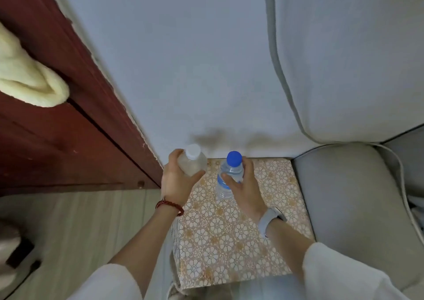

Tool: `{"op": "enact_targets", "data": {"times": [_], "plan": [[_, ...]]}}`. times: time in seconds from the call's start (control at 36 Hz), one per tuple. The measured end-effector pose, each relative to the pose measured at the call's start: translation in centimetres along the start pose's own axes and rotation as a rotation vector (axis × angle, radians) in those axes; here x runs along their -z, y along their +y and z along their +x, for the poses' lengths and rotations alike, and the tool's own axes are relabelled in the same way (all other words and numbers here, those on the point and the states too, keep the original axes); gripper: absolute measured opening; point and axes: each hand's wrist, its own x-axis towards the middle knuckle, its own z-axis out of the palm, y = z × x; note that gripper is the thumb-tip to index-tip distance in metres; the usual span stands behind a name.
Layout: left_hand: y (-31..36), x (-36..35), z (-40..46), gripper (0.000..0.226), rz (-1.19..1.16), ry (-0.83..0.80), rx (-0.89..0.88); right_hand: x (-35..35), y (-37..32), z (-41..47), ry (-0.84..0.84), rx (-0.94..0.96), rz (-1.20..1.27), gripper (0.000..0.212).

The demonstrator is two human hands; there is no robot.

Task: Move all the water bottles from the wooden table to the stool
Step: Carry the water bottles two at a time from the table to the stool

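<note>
Both arms reaching forward and down over the stool (229, 235), white sleeves pushed up the forearms. Left hand (176, 180) wrapped around the white-capped bottle (192, 161), fingers curled behind the body, thumb across the front; bottle tilted, held at the stool's far left corner, partly beyond the edge, cannot tell if touching the top. Red bead bracelet (169, 206) on the left wrist. Right hand (243, 185) gripping the blue-capped bottle (229, 173) from the right side, thumb over the front, fingers behind; bottle clear plastic, ribbed lower body, blue label, standing close to upright with its base on or just above the stool top near the far edge. Pale watch (270, 218) on the right wrist. Stool top square, covered in glossy cream cloth with gold flower-lattice print, near part bare. Pale wall (183, 59) right behind the stool, soft shadows of the hands on it. Grey upholstered sofa (358, 208) touching the stool's right edge, tight on that side. Dark red wooden door (57, 127) to the left with cream fuzzy fabric (27, 79) hanging on it. Light wood-plank floor (80, 231) open on the stool's left.
</note>
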Motion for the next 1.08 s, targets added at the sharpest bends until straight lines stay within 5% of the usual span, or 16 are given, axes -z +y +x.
{"op": "enact_targets", "data": {"times": [0.72,1.08], "plan": [[-2.8,-1.5,4.7,0.072,0.114,-0.040,-0.213,-3.9,2.2,7.1,0.177,0.036,-0.022,0.059],[-2.1,-0.1,2.8,0.079,0.070,-0.055,-0.080,-3.0,1.6,4.1,0.079,-0.144,-0.011,0.082]]}}
